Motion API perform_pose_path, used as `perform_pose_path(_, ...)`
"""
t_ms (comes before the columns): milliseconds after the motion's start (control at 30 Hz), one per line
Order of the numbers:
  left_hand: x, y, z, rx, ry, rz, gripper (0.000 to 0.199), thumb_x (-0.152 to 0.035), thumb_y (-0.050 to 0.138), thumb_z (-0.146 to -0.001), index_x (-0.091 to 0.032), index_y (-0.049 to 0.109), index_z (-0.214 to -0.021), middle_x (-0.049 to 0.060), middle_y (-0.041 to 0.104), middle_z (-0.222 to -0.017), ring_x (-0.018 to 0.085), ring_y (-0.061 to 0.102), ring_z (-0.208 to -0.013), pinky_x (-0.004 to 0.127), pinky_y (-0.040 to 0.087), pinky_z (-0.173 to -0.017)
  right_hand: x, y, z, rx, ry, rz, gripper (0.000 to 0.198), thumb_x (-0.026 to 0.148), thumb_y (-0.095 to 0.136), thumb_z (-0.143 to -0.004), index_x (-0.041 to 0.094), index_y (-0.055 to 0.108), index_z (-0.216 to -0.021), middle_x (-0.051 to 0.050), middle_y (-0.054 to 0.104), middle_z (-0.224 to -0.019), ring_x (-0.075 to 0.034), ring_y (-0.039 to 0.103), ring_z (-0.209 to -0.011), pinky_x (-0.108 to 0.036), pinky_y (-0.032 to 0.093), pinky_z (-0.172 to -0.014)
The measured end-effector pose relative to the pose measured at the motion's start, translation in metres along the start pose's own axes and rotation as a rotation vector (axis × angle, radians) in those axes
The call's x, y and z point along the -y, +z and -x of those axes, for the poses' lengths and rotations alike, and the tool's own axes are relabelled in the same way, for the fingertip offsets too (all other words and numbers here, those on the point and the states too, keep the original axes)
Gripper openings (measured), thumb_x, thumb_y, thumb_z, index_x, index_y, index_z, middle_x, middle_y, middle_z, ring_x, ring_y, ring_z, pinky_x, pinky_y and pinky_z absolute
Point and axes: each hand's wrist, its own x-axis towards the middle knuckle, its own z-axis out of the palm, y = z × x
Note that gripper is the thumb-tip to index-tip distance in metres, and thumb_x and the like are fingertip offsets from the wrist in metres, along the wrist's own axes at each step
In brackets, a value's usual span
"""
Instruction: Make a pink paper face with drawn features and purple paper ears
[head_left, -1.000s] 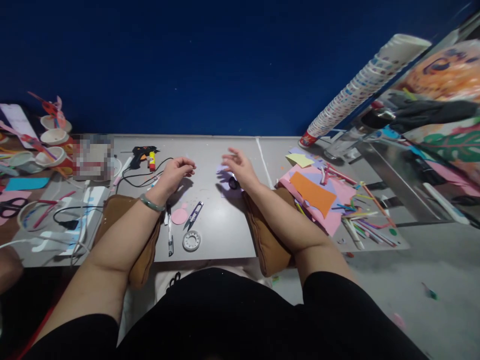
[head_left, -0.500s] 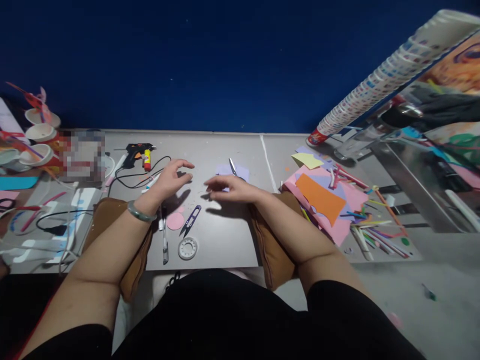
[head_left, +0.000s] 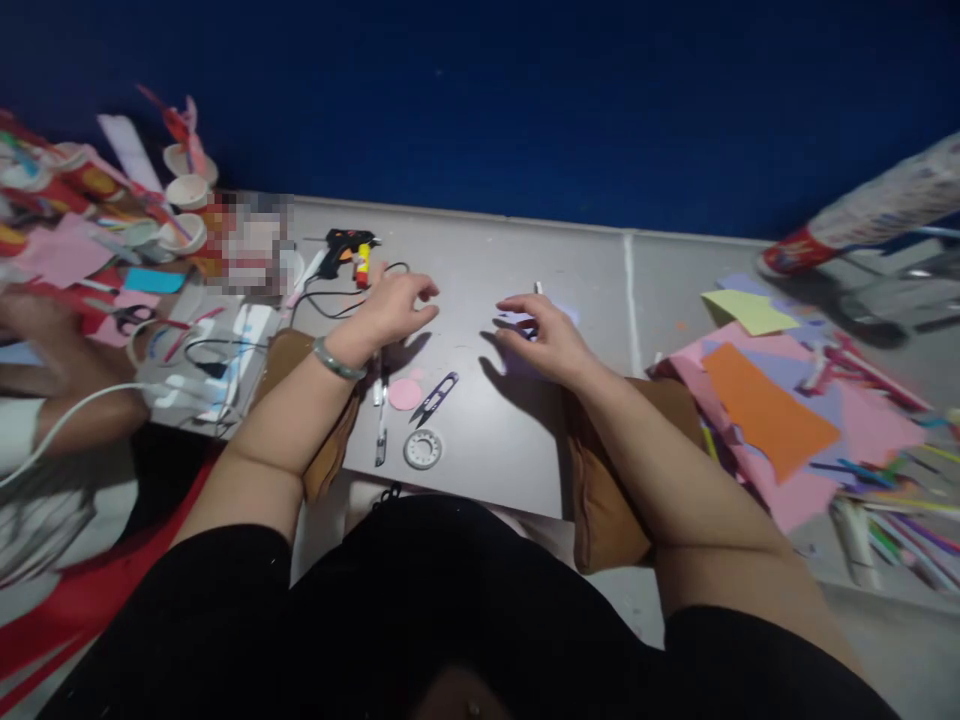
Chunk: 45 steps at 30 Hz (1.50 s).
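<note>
Left hand (head_left: 394,305), right hand (head_left: 551,340): fingers half-parted, seemingly empty; a low sweep could push the white ring (head_left: 424,449) off the surface's (head_left: 502,440) near edge.

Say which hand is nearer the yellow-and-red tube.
Left. The left hand is just right of the tube, slightly nearer the body; the right hand is much farther right.

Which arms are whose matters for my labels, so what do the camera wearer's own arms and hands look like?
Short black sleeves end above both elbows. The left hand is ungloved, with a rounded grey-green bangle at its wrist; the right hand is ungloved too, its wrist bare.
</note>
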Motion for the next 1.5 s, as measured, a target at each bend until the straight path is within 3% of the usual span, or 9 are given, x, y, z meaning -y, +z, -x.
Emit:
perform_pose_path(100, -0.004, -0.003, -0.001, 0.084, -0.012, 0.099, 0.014, -0.013, 0.087, -0.075, -0.021, 0.076, -0.073, -0.001, 0.064, -0.070, 0.021, 0.062, -0.080, 0.045, 0.047, -0.117, -0.003, 0.000, 0.001, 0.030, -0.024, 0.043, 0.026, 0.037, 0.077, -0.096, 0.033, 0.077, -0.122, -0.013, 0.073, -0.137, -0.040, 0.072, -0.128, -0.072, 0.061, -0.115)
perform_pose_path(267, -0.009, -0.001, 0.006, 0.414, 0.039, 0.006, 0.030, -0.020, 0.099, -0.069, -0.020, 0.070, -0.061, -0.001, 0.062, -0.064, 0.018, 0.062, -0.072, 0.040, 0.051, -0.093, -0.007, -0.001, 0.003, 0.124, -0.125, 0.196, 0.022, 0.039, 0.072, -0.101, 0.031, 0.080, -0.120, -0.016, 0.080, -0.124, -0.041, 0.076, -0.112, -0.072, 0.062, -0.108)
perform_pose_path(400, -0.013, 0.004, 0.010, 0.186, 0.068, -0.343, 0.006, -0.013, 0.085, -0.083, -0.016, 0.081, -0.086, 0.009, 0.080, -0.092, 0.029, 0.075, -0.110, 0.048, 0.045, -0.119, -0.003, 0.013, 0.007, 0.284, -0.507, 0.308, 0.028, 0.039, 0.071, -0.106, 0.026, 0.081, -0.128, -0.017, 0.082, -0.133, -0.041, 0.074, -0.129, -0.067, 0.060, -0.113)
perform_pose_path(533, -0.017, 0.004, 0.010, 0.176, 0.097, -0.503, 0.030, -0.021, 0.069, -0.097, -0.016, 0.083, -0.123, 0.014, 0.085, -0.126, 0.030, 0.076, -0.125, 0.044, 0.050, -0.115, 0.002, 0.042, 0.018, 0.371, -0.710, 0.449, 0.039, 0.034, 0.066, -0.111, 0.023, 0.079, -0.146, -0.020, 0.073, -0.158, -0.042, 0.065, -0.149, -0.065, 0.057, -0.118)
perform_pose_path(733, -0.019, 0.003, 0.009, 0.199, 0.071, -0.540, 0.040, -0.017, 0.065, -0.094, -0.017, 0.082, -0.130, 0.017, 0.084, -0.133, 0.033, 0.074, -0.129, 0.050, 0.046, -0.118, 0.003, 0.062, 0.022, 0.411, -0.778, 0.495, 0.032, 0.027, 0.058, -0.115, 0.021, 0.084, -0.131, -0.019, 0.077, -0.150, -0.040, 0.066, -0.148, -0.063, 0.059, -0.114)
perform_pose_path(1000, -0.024, -0.044, 0.004, -0.109, -0.134, -0.565, 0.036, -0.010, 0.059, -0.098, -0.017, 0.080, -0.127, 0.017, 0.084, -0.133, 0.034, 0.075, -0.135, 0.054, 0.047, -0.123, 0.002, 0.038, 0.011, 0.377, -0.673, 0.500, 0.031, 0.030, 0.054, -0.114, 0.021, 0.081, -0.104, -0.016, 0.081, -0.099, -0.035, 0.073, -0.105, -0.056, 0.056, -0.107)
perform_pose_path(1100, -0.022, -0.044, 0.003, 0.086, -0.114, -0.478, 0.023, -0.014, 0.070, -0.093, -0.019, 0.084, -0.110, 0.011, 0.087, -0.118, 0.027, 0.079, -0.115, 0.042, 0.056, -0.104, 0.009, 0.031, 0.012, 0.401, -0.589, 0.483, 0.028, 0.031, 0.054, -0.112, 0.021, 0.078, -0.101, -0.014, 0.078, -0.092, -0.033, 0.071, -0.095, -0.055, 0.054, -0.107)
perform_pose_path(1267, -0.027, -0.029, 0.012, 0.794, 0.126, -0.294, 0.040, -0.028, 0.089, -0.073, -0.022, 0.084, -0.112, 0.003, 0.082, -0.101, 0.023, 0.075, -0.098, 0.035, 0.053, -0.088, 0.028, 0.023, 0.018, 0.577, -0.412, 0.296, 0.025, 0.036, 0.056, -0.107, 0.021, 0.072, -0.097, -0.014, 0.078, -0.094, -0.029, 0.071, -0.089, -0.043, 0.053, -0.090)
perform_pose_path(1500, -0.044, -0.007, 0.034, 0.808, 0.270, -0.611, 0.070, -0.022, 0.097, -0.061, -0.019, 0.072, -0.127, 0.015, 0.071, -0.144, 0.031, 0.062, -0.126, 0.037, 0.046, -0.107, 0.038, 0.015, 0.022, 0.863, -0.223, 0.243, 0.022, 0.038, 0.060, -0.100, 0.021, 0.071, -0.093, -0.007, 0.073, -0.082, -0.020, 0.059, -0.071, -0.033, 0.042, -0.074)
